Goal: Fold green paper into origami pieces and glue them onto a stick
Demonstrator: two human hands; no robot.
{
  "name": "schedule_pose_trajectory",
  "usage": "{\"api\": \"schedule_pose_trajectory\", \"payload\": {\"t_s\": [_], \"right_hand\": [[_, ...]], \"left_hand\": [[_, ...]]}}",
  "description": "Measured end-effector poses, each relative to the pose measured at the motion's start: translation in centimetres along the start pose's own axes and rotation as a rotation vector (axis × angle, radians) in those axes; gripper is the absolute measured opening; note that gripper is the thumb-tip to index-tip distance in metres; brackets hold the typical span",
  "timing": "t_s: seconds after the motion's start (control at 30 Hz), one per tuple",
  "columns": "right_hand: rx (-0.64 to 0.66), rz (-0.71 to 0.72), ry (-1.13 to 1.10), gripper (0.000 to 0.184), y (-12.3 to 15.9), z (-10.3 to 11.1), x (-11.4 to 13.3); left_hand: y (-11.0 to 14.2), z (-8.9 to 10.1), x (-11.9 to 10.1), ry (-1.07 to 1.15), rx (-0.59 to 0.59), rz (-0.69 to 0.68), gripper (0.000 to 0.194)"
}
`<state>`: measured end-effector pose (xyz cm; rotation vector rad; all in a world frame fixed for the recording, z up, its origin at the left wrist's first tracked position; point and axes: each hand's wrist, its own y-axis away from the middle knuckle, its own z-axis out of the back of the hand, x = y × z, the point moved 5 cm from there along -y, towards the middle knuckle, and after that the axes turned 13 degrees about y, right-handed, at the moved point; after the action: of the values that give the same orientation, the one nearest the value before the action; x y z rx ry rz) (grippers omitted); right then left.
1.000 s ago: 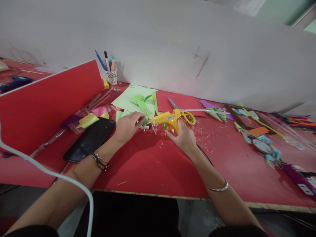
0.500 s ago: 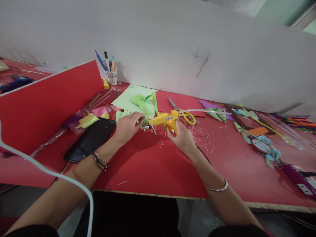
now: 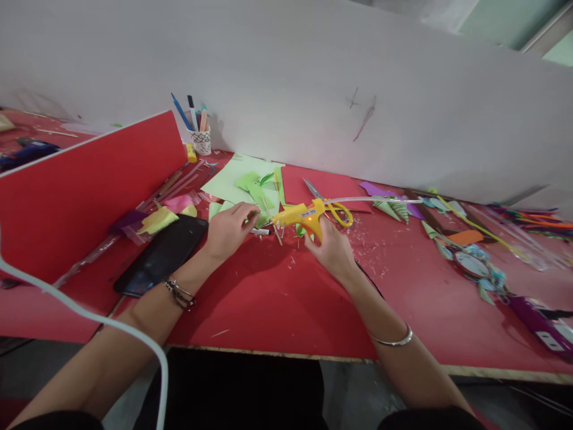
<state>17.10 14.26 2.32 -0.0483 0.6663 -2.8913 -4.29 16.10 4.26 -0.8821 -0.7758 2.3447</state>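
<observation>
A yellow hot glue gun (image 3: 299, 216) is gripped by its handle in my right hand (image 3: 332, 249), its small light glowing orange. A long clear glue stick (image 3: 371, 199) sticks out of its back end. The nozzle points left, close to the fingertips of my left hand (image 3: 233, 232). Those fingers are pinched together on a small green piece (image 3: 263, 220), partly hidden by the fingers, which looks like paper. Below the nozzle lie a white marker (image 3: 260, 232) and thin scraps. Behind the gun rest scissors (image 3: 336, 212) with yellow handles.
A black phone (image 3: 162, 255) lies left of my left forearm. Pale green paper (image 3: 227, 177) and red sheets (image 3: 319, 184) are at the back, near a pen cup (image 3: 200, 142). Rightward are a decorated round piece (image 3: 471, 264) and a purple power strip (image 3: 537, 322). A white cable (image 3: 111, 320) crosses the left foreground.
The glue gun's nozzle has drawn slightly right, away from my left fingertips. Both hands keep their grips, and the view has shifted a little.
</observation>
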Motion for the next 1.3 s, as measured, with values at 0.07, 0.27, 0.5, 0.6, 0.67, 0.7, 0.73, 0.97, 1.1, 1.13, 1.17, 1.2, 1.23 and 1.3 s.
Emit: {"api": "schedule_pose_trajectory", "payload": {"t_s": [0.07, 0.27, 0.5, 0.6, 0.67, 0.7, 0.73, 0.97, 1.1, 1.13, 1.17, 1.2, 1.23, 1.3], "right_hand": [[-0.004, -0.030, 0.010, 0.039, -0.1, 0.1, -0.4], [-0.034, -0.213, 0.091, 0.052, -0.7, 0.6, -3.5], [0.012, -0.567, 0.180, 0.065, -0.2, 0.6, -10.6], [-0.033, -0.698, 0.175, 0.057, 0.4, 0.4, -13.8], [-0.069, -0.796, 0.155, 0.046, 1.0, 0.1, -15.9], [-0.095, -0.839, 0.147, 0.043, 1.4, -0.2, -16.9], [-0.127, -0.878, 0.134, 0.040, 1.8, -0.4, -17.9], [-0.222, -1.055, 0.004, 0.028, 4.4, -2.1, -22.4], [-0.215, -1.055, 0.000, 0.026, 4.5, -2.3, -22.9], [-0.212, -1.049, 0.001, 0.027, 4.4, -2.3, -22.8], [-0.209, -1.043, 0.005, 0.028, 4.3, -2.3, -22.7], [-0.206, -1.038, 0.009, 0.028, 4.2, -2.3, -22.6], [-0.203, -1.035, 0.015, 0.029, 4.1, -2.3, -22.5], [-0.194, -1.036, 0.023, 0.030, 4.1, -2.2, -22.4]], "left_hand": [[0.0, 0.0, 0.0, 0.005, -0.007, 0.000, 0.014], [0.0, 0.2, -0.1, 0.006, -0.028, -0.017, 0.011], [0.0, 0.2, -0.4, -0.003, -0.036, -0.034, 0.010], [0.1, 0.3, -0.5, 0.003, -0.041, -0.043, 0.009], [0.1, 0.3, -0.5, 0.003, -0.046, -0.043, 0.009], [0.1, 0.3, -0.5, 0.003, -0.049, -0.040, 0.008], [0.1, 0.3, -0.5, 0.004, -0.049, -0.034, 0.008], [0.1, 0.1, -0.2, -0.001, -0.016, 0.052, 0.008], [0.2, 0.0, 0.3, -0.061, -0.015, 0.128, 0.014], [0.2, -0.1, 0.4, -0.072, -0.016, 0.137, 0.016], [0.2, -0.1, 0.4, -0.079, -0.015, 0.141, 0.017], [0.2, -0.1, 0.4, -0.081, -0.010, 0.144, 0.017], [0.2, -0.1, 0.4, -0.081, -0.006, 0.150, 0.017], [0.1, -0.1, 0.3, -0.080, -0.002, 0.164, 0.017]]}}
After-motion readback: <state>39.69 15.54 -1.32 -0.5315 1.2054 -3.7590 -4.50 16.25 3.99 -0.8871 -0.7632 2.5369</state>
